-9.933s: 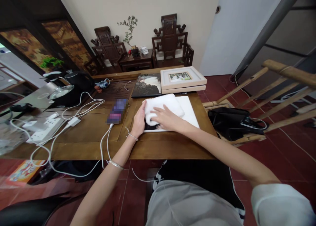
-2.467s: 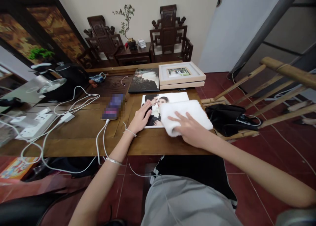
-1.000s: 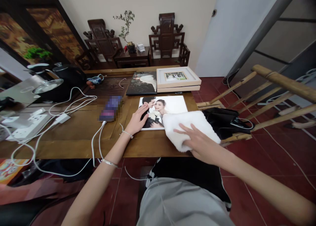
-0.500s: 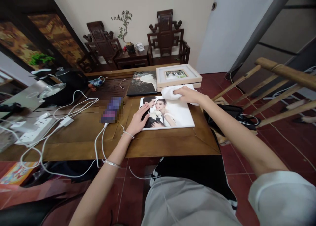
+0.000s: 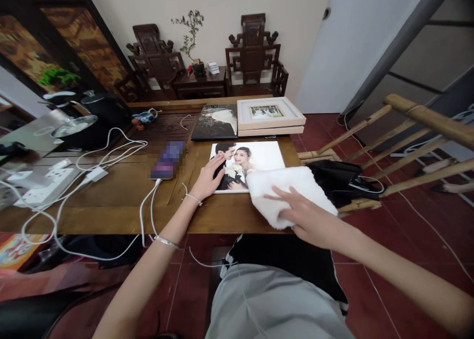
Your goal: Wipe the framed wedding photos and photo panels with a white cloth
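A white-edged photo panel (image 5: 264, 156) with a printed couple lies flat on the wooden table (image 5: 222, 213). My left hand (image 5: 210, 178) rests on the panel's left edge, fingers stretched out over the dark part of the picture. In my right hand (image 5: 301, 210) is a fluffy white towel (image 5: 292, 181), gripped with the thumb under it and fingers on top. The towel covers the panel's lower right corner and hangs over toward the table's right edge. Whether it presses on the panel I cannot tell.
Behind the panel are a dark photo panel (image 5: 215, 121) and stacked light wooden frames (image 5: 272, 114). To the left lie a phone (image 5: 168, 160) on a white cable and a power strip (image 5: 48, 186). A bamboo chair (image 5: 418, 116) holding a black bag (image 5: 335, 181) stands at the right.
My right hand has brought the towel from the panel's top right corner down toward me, to its lower right. The left hand stays on the panel.
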Demonstrator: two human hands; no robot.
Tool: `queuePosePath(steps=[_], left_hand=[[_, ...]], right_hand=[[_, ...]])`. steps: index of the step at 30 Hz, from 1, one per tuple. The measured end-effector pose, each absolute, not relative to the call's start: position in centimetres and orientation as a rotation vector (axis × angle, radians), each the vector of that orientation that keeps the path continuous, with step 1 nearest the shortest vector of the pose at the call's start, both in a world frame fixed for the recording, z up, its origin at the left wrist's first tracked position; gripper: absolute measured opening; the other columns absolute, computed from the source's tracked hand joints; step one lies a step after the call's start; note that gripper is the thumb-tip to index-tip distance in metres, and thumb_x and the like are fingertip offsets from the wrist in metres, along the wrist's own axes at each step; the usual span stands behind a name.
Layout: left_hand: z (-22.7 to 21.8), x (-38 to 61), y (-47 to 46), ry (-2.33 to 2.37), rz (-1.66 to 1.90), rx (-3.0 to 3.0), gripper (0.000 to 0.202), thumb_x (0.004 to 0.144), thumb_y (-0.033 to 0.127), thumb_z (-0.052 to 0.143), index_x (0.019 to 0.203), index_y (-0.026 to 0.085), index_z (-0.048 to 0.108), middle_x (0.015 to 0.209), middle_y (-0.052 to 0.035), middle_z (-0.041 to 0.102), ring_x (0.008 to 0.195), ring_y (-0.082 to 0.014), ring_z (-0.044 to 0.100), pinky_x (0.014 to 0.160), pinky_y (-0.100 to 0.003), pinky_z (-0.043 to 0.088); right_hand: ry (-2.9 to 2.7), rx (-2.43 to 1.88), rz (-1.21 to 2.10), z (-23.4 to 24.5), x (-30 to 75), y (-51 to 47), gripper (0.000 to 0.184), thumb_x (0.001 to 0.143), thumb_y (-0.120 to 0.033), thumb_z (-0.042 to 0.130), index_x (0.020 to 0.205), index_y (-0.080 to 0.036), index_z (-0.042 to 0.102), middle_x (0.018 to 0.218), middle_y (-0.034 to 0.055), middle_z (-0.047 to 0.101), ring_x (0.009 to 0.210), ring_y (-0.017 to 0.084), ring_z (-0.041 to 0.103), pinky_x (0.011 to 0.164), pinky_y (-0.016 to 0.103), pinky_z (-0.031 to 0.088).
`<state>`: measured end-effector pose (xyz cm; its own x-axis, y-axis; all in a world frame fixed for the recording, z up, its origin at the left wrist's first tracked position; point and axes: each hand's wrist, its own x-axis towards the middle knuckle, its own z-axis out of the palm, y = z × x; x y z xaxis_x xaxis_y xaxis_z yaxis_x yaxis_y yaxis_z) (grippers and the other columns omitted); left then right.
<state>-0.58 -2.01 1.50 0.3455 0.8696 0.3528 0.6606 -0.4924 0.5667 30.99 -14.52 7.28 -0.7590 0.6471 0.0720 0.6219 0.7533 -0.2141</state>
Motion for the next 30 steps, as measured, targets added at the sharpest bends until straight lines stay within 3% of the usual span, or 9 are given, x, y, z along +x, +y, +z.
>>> queuePosePath(steps=[9, 13, 16, 20, 26, 28, 30], left_hand=[[1.6, -0.6, -2.0, 1.338, 0.893, 2.316, 0.049, 0.098, 0.037, 0.043, 0.143, 0.021, 0.052, 0.156, -0.0074, 0.042, 0.148, -0.0224, 0.034, 0.124, -0.047, 0.024], [1.6, -0.7, -2.0, 1.326, 0.899, 2.32, 0.049, 0.097, 0.038, 0.044, 0.143, 0.021, 0.052, 0.156, -0.0074, 0.043, 0.148, -0.0225, 0.034, 0.124, -0.047, 0.024], [1.8, -0.6, -2.1, 1.323, 0.889, 2.321, 0.049, 0.098, 0.038, 0.043, 0.143, 0.022, 0.053, 0.156, -0.0074, 0.043, 0.147, -0.022, 0.035, 0.124, -0.046, 0.025], [2.0, -0.6, -2.2, 1.322, 0.886, 2.321, 0.049, 0.098, 0.037, 0.043, 0.142, 0.02, 0.053, 0.156, -0.0088, 0.043, 0.148, -0.022, 0.034, 0.124, -0.045, 0.024], [1.7, -0.6, -2.0, 1.326, 0.891, 2.315, 0.048, 0.098, 0.037, 0.043, 0.142, 0.022, 0.053, 0.156, -0.0072, 0.044, 0.147, -0.0223, 0.035, 0.124, -0.046, 0.024], [1.6, -0.5, -2.0, 1.332, 0.906, 2.31, 0.048, 0.097, 0.036, 0.043, 0.141, 0.02, 0.054, 0.155, -0.0084, 0.044, 0.147, -0.0225, 0.036, 0.124, -0.045, 0.024], [1.5, -0.5, -2.0, 1.336, 0.913, 2.303, 0.049, 0.097, 0.036, 0.044, 0.141, 0.017, 0.054, 0.155, -0.0101, 0.045, 0.147, -0.0229, 0.036, 0.124, -0.044, 0.024]], right_hand=[[-2.769, -1.179, 0.28, 8.8, 27.6, -7.3, 0.055, 0.069, 0.005, 0.045, 0.111, -0.023, 0.068, 0.129, 0.0108, 0.066, 0.139, 0.029, 0.044, 0.109, 0.05, 0.038], [-2.704, -1.187, 0.243, 8.9, 25.5, -0.9, 0.046, 0.077, 0.0, 0.046, 0.113, -0.018, 0.068, 0.11, 0.0124, 0.072, 0.108, 0.029, 0.063, 0.089, 0.037, 0.045], [-2.704, -1.138, 0.263, 9.1, 24.6, 2.9, 0.037, 0.08, -0.004, 0.049, 0.109, -0.015, 0.069, 0.102, 0.0121, 0.073, 0.093, 0.025, 0.063, 0.078, 0.03, 0.042], [-2.681, -1.114, 0.249, 9.2, 24.2, 4.8, 0.042, 0.077, 0.001, 0.046, 0.109, -0.014, 0.07, 0.104, 0.0119, 0.073, 0.095, 0.024, 0.062, 0.078, 0.028, 0.039], [-2.679, -1.163, 0.257, 8.5, 24.5, -1.0, 0.042, 0.076, 0.0, 0.046, 0.106, -0.016, 0.07, 0.109, 0.014, 0.07, 0.094, 0.025, 0.064, 0.086, 0.034, 0.044], [-2.722, -1.196, 0.209, 8.1, 24.6, -4.6, 0.044, 0.074, 0.001, 0.046, 0.107, -0.015, 0.069, 0.122, 0.0181, 0.066, 0.11, 0.03, 0.062, 0.098, 0.045, 0.041], [-2.758, -1.167, 0.2, 7.8, 24.8, -8.2, 0.052, 0.07, 0.005, 0.044, 0.11, -0.016, 0.069, 0.136, 0.0184, 0.06, 0.135, 0.035, 0.046, 0.109, 0.057, 0.033]])
